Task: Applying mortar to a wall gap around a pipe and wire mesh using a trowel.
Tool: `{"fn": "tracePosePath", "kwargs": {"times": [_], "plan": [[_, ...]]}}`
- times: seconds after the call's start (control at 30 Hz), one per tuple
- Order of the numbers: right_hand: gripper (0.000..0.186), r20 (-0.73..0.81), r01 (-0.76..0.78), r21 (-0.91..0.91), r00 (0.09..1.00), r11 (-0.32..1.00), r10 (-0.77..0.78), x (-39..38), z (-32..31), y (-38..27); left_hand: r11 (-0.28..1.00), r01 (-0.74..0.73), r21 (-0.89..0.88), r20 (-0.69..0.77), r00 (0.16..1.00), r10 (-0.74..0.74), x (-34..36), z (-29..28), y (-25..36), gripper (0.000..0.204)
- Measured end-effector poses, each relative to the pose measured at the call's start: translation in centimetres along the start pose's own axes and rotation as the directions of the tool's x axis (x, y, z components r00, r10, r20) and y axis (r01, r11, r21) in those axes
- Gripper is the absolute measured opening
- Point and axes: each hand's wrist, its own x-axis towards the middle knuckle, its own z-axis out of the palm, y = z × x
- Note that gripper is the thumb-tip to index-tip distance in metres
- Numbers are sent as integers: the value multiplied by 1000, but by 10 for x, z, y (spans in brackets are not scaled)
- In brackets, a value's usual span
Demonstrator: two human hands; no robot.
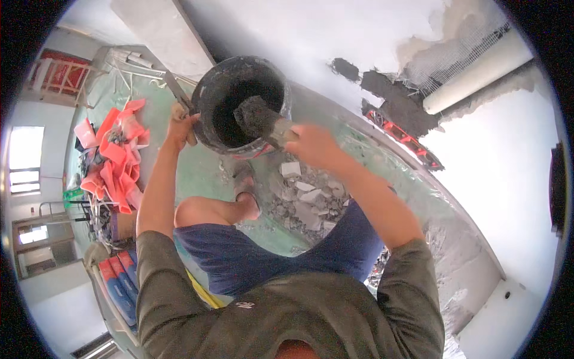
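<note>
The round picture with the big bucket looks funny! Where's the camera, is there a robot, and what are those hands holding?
There's no robot: those are a person's own two bare hands. The camera sits on the person's head, looking down, and its wide fisheye lens makes straight edges bend. The left hand grips a flat metal-bladed tool with a wooden handle, beside the big round black bucket. The right hand holds a pale grey tool with a clump of dark grey paste on its end, at the bucket's opening. The paste hides that tool's exact shape. On the green-covered floor lie broken white and grey rubble and crumpled coral-pink sheets.
</note>
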Motion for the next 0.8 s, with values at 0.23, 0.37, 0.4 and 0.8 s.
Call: {"fn": "tracePosePath", "kwargs": {"times": [0.23,0.37,0.4,0.8], "plan": [[27,-15,-31,133,999,991,33,34,14,-26,893,267,-362,-26,955,-296,4,-20,-37,37],[32,-68,-11,84,998,996,17,30,-7,-20,909,270,-318,-23,956,-292,-18,27,17,35],[32,-69,-3,89,998,996,10,32,-12,-19,912,266,-313,-31,957,-289,-21,35,28,35],[33,-160,151,-196,970,969,-184,-16,-64,7,934,242,-264,135,968,-212,-17,90,64,30]]}}
